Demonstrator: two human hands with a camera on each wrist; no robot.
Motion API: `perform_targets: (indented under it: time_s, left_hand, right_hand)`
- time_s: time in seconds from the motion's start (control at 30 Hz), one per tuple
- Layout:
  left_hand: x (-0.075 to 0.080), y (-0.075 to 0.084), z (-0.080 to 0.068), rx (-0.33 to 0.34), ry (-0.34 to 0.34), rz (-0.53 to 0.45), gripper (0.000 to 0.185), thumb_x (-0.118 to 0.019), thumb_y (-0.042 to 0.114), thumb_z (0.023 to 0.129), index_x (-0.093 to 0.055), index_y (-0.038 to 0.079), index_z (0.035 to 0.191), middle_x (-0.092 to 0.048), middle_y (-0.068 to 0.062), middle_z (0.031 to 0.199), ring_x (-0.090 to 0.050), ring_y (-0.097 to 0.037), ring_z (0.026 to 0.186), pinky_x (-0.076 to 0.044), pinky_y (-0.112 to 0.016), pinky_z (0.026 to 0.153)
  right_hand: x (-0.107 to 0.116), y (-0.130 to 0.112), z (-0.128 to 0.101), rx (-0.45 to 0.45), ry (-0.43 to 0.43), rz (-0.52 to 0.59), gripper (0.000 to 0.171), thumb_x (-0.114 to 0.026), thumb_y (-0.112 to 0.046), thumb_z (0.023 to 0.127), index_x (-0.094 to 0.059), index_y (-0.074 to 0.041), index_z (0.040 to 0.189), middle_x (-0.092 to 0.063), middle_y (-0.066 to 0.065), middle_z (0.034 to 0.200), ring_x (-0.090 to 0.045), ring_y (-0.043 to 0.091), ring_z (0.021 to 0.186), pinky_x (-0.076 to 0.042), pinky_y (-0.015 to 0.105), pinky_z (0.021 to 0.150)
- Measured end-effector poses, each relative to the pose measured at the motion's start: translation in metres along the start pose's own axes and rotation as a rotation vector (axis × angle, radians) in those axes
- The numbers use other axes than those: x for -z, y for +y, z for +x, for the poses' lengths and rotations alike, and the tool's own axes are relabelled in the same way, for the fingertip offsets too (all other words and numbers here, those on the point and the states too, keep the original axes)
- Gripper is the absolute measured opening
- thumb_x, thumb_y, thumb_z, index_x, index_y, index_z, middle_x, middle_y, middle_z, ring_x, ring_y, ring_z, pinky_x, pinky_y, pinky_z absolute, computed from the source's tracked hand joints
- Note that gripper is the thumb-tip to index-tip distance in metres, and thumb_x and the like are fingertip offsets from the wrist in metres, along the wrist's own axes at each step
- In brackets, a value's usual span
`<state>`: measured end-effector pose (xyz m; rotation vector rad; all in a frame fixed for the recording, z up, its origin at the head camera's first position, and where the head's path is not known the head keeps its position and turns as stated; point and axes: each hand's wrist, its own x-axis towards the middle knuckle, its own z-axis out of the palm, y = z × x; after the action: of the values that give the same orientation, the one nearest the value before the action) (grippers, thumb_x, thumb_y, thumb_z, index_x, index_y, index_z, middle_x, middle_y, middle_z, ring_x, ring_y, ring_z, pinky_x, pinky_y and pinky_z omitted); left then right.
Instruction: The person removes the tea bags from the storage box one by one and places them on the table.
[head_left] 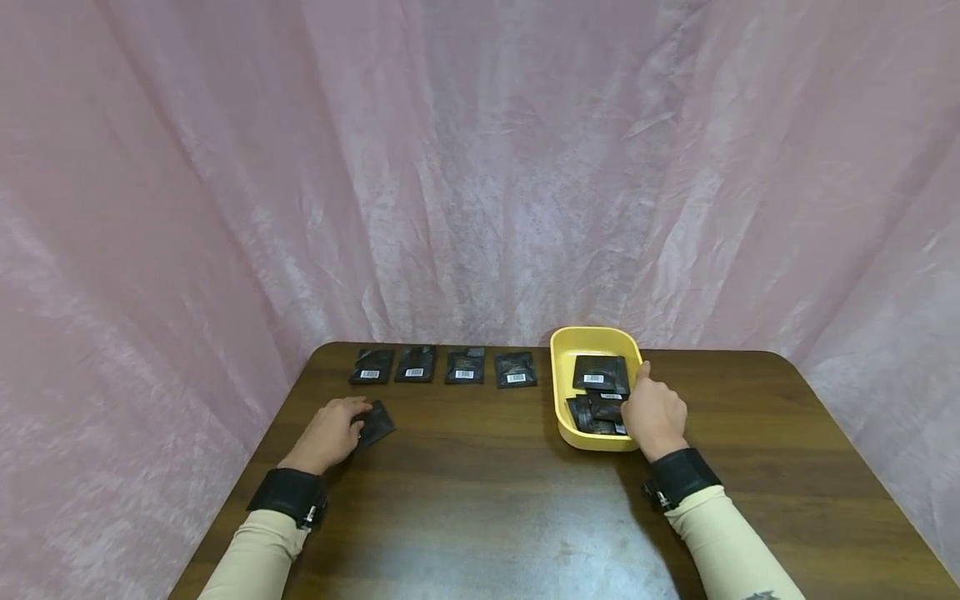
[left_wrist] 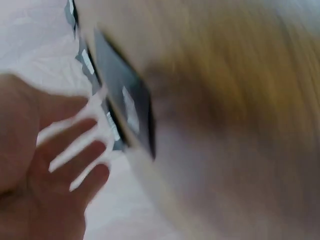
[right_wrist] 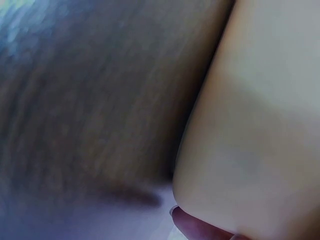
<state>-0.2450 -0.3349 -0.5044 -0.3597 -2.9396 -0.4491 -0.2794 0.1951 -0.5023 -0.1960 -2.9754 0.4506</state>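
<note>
My left hand (head_left: 327, 433) is at the left of the table, its fingers over the near-left part of a flat black packet (head_left: 378, 423). In the left wrist view, that packet (left_wrist: 125, 95) shows a pale label, and the left hand's (left_wrist: 55, 155) fingers reach toward it, spread and loosely extended; motion blurs this view. My right hand (head_left: 656, 414) grips the right side of a yellow tub (head_left: 596, 334) that holds several black packets (head_left: 602, 373). In the right wrist view, the tub's wall (right_wrist: 260, 125) fills the right side, with a fingertip (right_wrist: 200, 225) against its lower edge.
Several black packets with white barcode labels, such as this one (head_left: 515, 369), lie in a row along the far edge of the brown wooden table (head_left: 465, 467). A pink curtain (head_left: 480, 167) hangs right behind the table.
</note>
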Motion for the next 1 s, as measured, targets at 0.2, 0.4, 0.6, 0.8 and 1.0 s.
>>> perform_targets:
  time_s: [0.2, 0.4, 0.6, 0.8, 1.0]
  left_hand:
    - [0.012, 0.003, -0.006, -0.072, -0.256, -0.018, 0.042, -0.06, 0.004, 0.104, -0.061, -0.006, 0.146, -0.052, -0.031, 0.158, -0.048, -0.056, 0.148, -0.042, -0.067, 0.118]
    - [0.007, 0.002, -0.007, -0.069, -0.338, -0.008, 0.05, -0.059, 0.009, 0.107, -0.051, -0.006, 0.154, -0.041, -0.034, 0.165, -0.045, -0.057, 0.149, -0.038, -0.069, 0.12]
    - [0.004, 0.006, -0.002, 0.016, -0.361, 0.062, 0.058, -0.06, 0.021, 0.108, -0.046, 0.002, 0.161, -0.033, -0.032, 0.17, -0.043, -0.057, 0.147, -0.038, -0.074, 0.116]
    - [0.004, 0.005, 0.002, 0.094, -0.376, 0.096, 0.067, -0.059, 0.034, 0.108, -0.04, 0.004, 0.164, -0.028, -0.031, 0.172, -0.039, -0.059, 0.144, -0.037, -0.072, 0.113]
    - [0.0, -0.004, 0.006, 0.132, -0.346, 0.143, 0.074, -0.058, 0.047, 0.107, -0.038, 0.003, 0.165, -0.029, -0.033, 0.171, -0.042, -0.06, 0.139, -0.038, -0.07, 0.107]
  right_hand:
    - [0.001, 0.003, 0.001, -0.006, 0.007, -0.001, 0.085, -0.067, -0.016, 0.093, -0.027, 0.011, 0.163, -0.073, 0.034, 0.094, -0.07, 0.045, 0.073, -0.053, 0.054, 0.059]
    - [-0.002, 0.004, 0.001, 0.003, 0.012, 0.006, 0.085, -0.066, -0.016, 0.092, -0.027, 0.011, 0.163, -0.074, 0.035, 0.096, -0.071, 0.046, 0.075, -0.054, 0.056, 0.061]
    - [-0.003, 0.003, 0.001, -0.004, 0.007, 0.009, 0.086, -0.067, -0.016, 0.092, -0.027, 0.01, 0.164, -0.074, 0.035, 0.097, -0.071, 0.047, 0.077, -0.055, 0.057, 0.063]
    - [-0.002, 0.002, 0.002, -0.015, -0.02, 0.003, 0.087, -0.067, -0.017, 0.093, -0.025, 0.009, 0.165, -0.074, 0.034, 0.098, -0.071, 0.045, 0.076, -0.055, 0.056, 0.063]
    - [0.0, 0.0, 0.002, -0.023, -0.036, -0.006, 0.087, -0.066, -0.017, 0.094, -0.023, 0.009, 0.165, -0.074, 0.033, 0.096, -0.071, 0.043, 0.075, -0.055, 0.054, 0.062]
